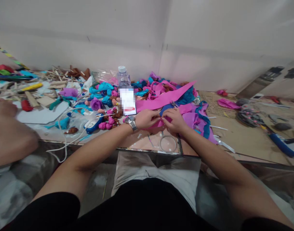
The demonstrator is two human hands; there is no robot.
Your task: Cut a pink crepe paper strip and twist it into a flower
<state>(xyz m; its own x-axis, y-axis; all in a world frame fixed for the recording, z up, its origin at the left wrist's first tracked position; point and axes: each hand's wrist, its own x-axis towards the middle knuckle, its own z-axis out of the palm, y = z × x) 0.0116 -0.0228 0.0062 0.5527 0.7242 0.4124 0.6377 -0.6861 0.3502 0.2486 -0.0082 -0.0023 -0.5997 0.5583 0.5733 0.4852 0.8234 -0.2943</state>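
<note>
My left hand (149, 118), with a watch (131, 122) on its wrist, is closed in a pinch at the table's front. Fingertips of my right hand (172, 119) meet it, also pinching. Between them is a small piece of pink crepe paper (158, 123), partly covered by the fingers. Just behind both hands lies a long pink crepe paper strip (165, 98), slanting up to the right. A phone (129, 101) with a lit screen stands beside my left hand. Purple crepe paper (197, 120) and blue crepe strips (205, 126) lie right of my right hand.
A clear bottle (123, 77) stands behind the phone amid many crumpled paper flowers (105, 88). A clear round ring (168, 143) lies near the front edge. Left are a white cable (64, 136), wood pieces and another person's arm (14, 134). Brown cardboard (224, 128) lies right.
</note>
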